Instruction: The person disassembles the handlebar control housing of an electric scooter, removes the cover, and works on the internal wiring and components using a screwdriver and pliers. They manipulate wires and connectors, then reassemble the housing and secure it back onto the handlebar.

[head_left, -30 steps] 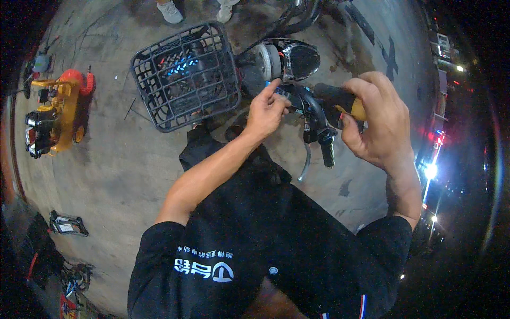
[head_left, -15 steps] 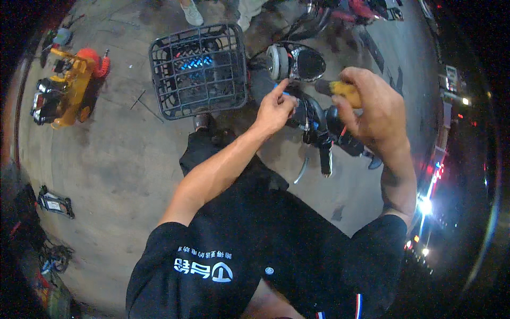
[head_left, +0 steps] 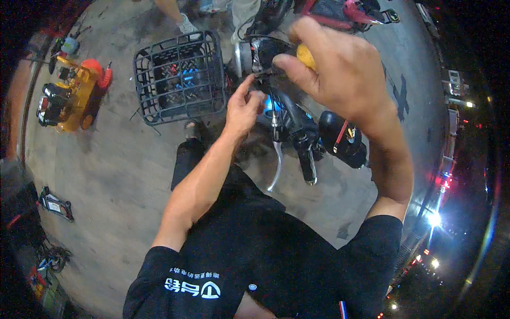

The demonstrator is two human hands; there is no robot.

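An electric bike's front end lies ahead of me, with a round light-coloured lamp [head_left: 243, 59] and a black housing [head_left: 264, 53] behind the handlebar. My left hand [head_left: 244, 112] is at the near side of the housing, index finger stretched out and the other fingers curled. Whether its fingertip touches the housing is hard to tell. My right hand [head_left: 345, 77] is closed around a yellow tool handle [head_left: 305, 55], held over the housing's right side; the tool's working end is hidden. Nearer me are a silver brake lever [head_left: 278, 167] and a black handlebar grip [head_left: 307, 166].
A black wire basket [head_left: 223, 80] is left of the lamp, blue things inside. Farther left stands a yellow air compressor [head_left: 74, 101] with a red coiled hose [head_left: 107, 77]. Another person's shoe [head_left: 186, 24] is beyond the basket. A red vehicle [head_left: 340, 15] stands at the far edge.
The bike's front and basket appear farther left and nearer the top of the view. My right hand has moved up and left, bringing the yellow-handled tool over the housing. My left hand keeps its pointing shape.
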